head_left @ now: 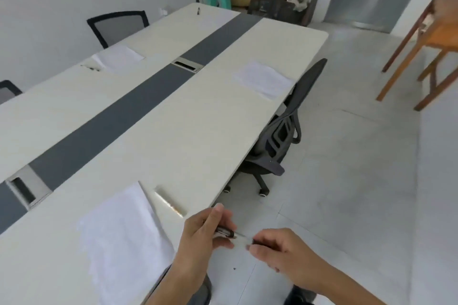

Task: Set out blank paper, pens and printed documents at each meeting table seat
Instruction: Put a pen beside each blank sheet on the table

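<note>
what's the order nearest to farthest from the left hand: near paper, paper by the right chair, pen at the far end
From the left hand:
1. near paper, just to its left.
2. paper by the right chair, midway along the right edge.
3. pen at the far end, farthest back.

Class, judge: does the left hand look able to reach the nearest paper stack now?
Probably yes: the left hand hovers just beside the paper stack, nothing between them, though its fingers hold a pen.

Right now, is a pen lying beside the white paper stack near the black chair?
No, only bare tabletop surrounds that white paper stack.
</note>
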{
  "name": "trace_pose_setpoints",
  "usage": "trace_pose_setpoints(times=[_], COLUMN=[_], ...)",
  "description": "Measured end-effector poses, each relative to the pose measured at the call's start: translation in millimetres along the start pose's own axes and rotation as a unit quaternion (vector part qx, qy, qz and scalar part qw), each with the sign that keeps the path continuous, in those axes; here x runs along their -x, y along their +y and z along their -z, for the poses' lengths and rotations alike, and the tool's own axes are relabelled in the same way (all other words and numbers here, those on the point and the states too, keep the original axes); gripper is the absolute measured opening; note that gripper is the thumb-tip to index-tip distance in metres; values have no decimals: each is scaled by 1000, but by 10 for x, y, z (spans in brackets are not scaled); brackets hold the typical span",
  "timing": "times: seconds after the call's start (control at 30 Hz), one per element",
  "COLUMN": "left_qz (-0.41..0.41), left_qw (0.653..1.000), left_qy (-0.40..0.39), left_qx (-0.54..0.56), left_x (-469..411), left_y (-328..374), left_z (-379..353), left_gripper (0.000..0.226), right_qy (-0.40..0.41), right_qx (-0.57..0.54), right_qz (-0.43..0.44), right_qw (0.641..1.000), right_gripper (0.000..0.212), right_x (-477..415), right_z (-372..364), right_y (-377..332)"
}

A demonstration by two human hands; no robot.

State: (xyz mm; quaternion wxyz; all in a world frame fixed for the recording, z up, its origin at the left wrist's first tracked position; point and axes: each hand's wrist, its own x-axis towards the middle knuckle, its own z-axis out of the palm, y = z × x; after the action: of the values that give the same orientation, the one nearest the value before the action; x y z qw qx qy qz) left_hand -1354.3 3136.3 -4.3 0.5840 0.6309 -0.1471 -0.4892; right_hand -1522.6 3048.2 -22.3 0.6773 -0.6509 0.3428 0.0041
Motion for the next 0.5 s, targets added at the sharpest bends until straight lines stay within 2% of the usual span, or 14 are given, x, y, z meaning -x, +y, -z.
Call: trace_pose_setpoints(times=[0.07, 0.23, 0.37, 0.5], left_qz=[13, 18, 25, 25], left_qw=[998, 988, 973, 968], left_qy=[-11, -37, -85, -97], left_qx=[-52, -148, -212, -231], left_x=[-183, -644, -863, -1071], left_y=[-12, -80, -128, -71], left_z=[-379, -1387, -2078, -2513], left_gripper=[34, 21, 16, 14], right_qy=[27, 137, 230, 302], right_qx=[-3, -18, -57, -101], right_qz=[2, -19, -71, -96], right_qw=[1000, 990, 969, 943], right_gripper=[21, 22, 26, 24], right_x=[70, 349, 655, 797], right_z=[373, 1594, 2429, 3016], right_y=[110, 425, 720, 898])
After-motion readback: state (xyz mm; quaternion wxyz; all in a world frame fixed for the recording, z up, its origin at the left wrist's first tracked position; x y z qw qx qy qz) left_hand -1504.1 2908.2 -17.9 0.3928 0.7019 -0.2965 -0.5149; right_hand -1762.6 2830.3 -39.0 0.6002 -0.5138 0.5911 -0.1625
